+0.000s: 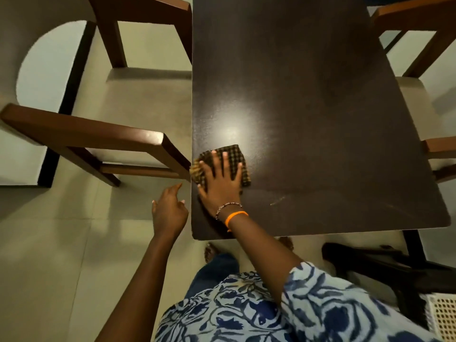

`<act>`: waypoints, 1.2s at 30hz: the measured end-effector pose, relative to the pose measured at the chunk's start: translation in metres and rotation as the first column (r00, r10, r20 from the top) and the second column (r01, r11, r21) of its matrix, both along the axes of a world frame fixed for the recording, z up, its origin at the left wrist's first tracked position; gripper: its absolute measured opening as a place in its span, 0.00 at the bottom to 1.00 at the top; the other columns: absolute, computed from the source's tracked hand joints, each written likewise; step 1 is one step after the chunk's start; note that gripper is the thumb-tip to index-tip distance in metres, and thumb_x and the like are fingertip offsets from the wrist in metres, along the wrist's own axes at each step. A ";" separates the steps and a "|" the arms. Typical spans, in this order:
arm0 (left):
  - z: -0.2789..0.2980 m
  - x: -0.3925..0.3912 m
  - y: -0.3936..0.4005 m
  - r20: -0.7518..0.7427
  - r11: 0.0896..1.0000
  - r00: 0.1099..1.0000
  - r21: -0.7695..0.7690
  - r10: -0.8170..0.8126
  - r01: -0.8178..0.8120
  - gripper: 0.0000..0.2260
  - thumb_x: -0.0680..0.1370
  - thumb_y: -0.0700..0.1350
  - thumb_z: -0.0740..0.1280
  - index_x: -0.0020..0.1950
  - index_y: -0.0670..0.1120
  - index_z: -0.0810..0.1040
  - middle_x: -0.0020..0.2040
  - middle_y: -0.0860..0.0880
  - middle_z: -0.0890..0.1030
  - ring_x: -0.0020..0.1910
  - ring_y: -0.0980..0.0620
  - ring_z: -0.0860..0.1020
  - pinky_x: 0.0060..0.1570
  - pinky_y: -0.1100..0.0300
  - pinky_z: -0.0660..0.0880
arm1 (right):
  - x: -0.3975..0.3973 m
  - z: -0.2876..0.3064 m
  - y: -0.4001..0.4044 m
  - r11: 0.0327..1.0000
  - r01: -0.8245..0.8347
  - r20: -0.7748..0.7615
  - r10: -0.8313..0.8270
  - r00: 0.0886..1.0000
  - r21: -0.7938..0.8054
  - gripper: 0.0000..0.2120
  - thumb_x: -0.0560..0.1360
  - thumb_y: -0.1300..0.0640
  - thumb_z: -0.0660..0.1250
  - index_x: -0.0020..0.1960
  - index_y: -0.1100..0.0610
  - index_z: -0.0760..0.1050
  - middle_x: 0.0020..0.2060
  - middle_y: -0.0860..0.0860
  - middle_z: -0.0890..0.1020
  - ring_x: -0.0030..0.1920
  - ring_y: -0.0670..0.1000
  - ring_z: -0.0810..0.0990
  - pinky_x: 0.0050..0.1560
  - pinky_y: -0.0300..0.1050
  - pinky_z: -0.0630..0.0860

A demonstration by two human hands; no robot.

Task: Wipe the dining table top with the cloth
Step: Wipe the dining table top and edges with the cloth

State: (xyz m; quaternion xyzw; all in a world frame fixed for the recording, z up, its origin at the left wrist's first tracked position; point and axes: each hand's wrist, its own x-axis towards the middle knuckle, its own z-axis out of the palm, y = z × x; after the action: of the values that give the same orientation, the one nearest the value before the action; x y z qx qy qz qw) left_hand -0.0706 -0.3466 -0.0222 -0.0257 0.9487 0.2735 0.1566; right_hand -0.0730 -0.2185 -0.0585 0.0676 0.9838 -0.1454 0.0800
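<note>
From my head cam I'm looking down on the dark brown worktop (308, 95), w/ a bright light reflection near its left-centre. The cloth (229, 159) (checked, dark brown and yellowish) lies flat on the worktop close to the left edge, its left corner reaching about to that edge. My right hand (220, 181) rests on top of the cloth, palm down, fingers straight and spread, pressing flat rather than gripping; nothing is curled round the fabric. On that wrist I see a beaded bracelet (228, 208) and an orange band (235, 215).

My left hand (169, 209) hangs in the air just off the worktop's left edge, near the front corner, above the floor. Fingers loosely extended, index pointing fwd toward the chair; it holds nothing and touches nothing as far as I can tell.

A small pale scuff or crumb streak (277, 200) sits on the worktop to the right of my right hand, apart from the cloth.

Left of the worktop: a brown wooden chair (98, 137) w/ its top rail angled toward the edge, and another chair (138, 25) farther back. More chair parts show at the right side (419, 25). Pale tiled floor (61, 255) below. Blue-and-white patterned sleeve (333, 304) at the bottom, and a white perforated basket (441, 317) in the bottom right corner.
</note>
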 end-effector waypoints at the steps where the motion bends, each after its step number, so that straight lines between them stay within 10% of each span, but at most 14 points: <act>1: -0.001 0.000 -0.003 0.035 0.998 0.999 0.054 0.024 -0.026 0.18 0.77 0.36 0.62 0.68 0.43 0.71 0.67 0.43 0.73 0.65 0.44 0.72 0.67 0.48 0.67 | 0.001 -0.001 -0.004 0.998 -0.066 0.005 0.066 0.998 0.007 0.29 0.75 0.44 0.57 0.74 0.48 0.55 0.77 0.52 0.49 0.77 0.57 0.42 0.70 0.68 0.37; 6: -0.002 -0.008 -0.008 0.134 0.962 0.989 0.254 0.065 -0.098 0.09 0.76 0.40 0.66 0.54 0.45 0.82 0.54 0.46 0.83 0.52 0.51 0.79 0.51 0.60 0.71 | 0.011 0.001 0.055 0.978 -0.199 -0.024 0.201 0.979 0.054 0.30 0.73 0.44 0.59 0.73 0.44 0.58 0.77 0.48 0.53 0.77 0.54 0.46 0.73 0.64 0.44; 12: -0.005 -0.018 -0.009 0.209 0.930 0.973 0.327 0.100 -0.166 0.04 0.72 0.41 0.72 0.46 0.44 0.83 0.46 0.46 0.84 0.48 0.49 0.81 0.55 0.51 0.77 | 0.040 0.009 0.151 0.958 0.271 -0.048 -0.267 0.962 0.092 0.28 0.74 0.48 0.62 0.73 0.46 0.60 0.77 0.49 0.54 0.77 0.53 0.48 0.73 0.63 0.47; 17: -0.011 -0.020 -0.012 0.282 0.904 0.954 0.373 0.106 -0.211 0.04 0.72 0.40 0.72 0.45 0.43 0.81 0.45 0.46 0.83 0.49 0.47 0.80 0.54 0.51 0.77 | 0.025 0.010 0.095 0.728 0.684 -0.052 -0.682 0.729 0.049 0.30 0.75 0.49 0.61 0.74 0.48 0.56 0.77 0.50 0.50 0.77 0.55 0.44 0.72 0.67 0.43; 23: -0.015 -0.022 -0.012 0.352 0.892 0.925 0.359 0.144 -0.275 0.02 0.72 0.41 0.71 0.44 0.44 0.81 0.45 0.44 0.83 0.48 0.46 0.80 0.55 0.47 0.77 | -0.008 0.001 -0.009 0.981 0.193 -0.013 -0.193 0.981 0.027 0.31 0.75 0.45 0.59 0.75 0.44 0.51 0.77 0.50 0.46 0.77 0.56 0.40 0.70 0.67 0.37; 36: -0.016 0.018 -0.019 0.380 0.832 0.888 0.378 0.260 -0.405 0.03 0.73 0.40 0.70 0.45 0.42 0.82 0.46 0.42 0.84 0.44 0.47 0.80 0.53 0.51 0.77 | 0.015 0.002 -0.018 0.979 -0.202 0.016 0.202 0.979 0.005 0.32 0.74 0.45 0.59 0.75 0.45 0.53 0.77 0.49 0.45 0.77 0.55 0.39 0.70 0.65 0.36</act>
State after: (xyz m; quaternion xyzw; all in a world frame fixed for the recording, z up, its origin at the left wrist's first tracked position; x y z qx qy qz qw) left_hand -0.0527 -0.3654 -0.0382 -0.1987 0.8032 0.4997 0.2561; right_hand -0.0585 -0.2366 -0.0565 -0.0314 0.9854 -0.1325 0.1019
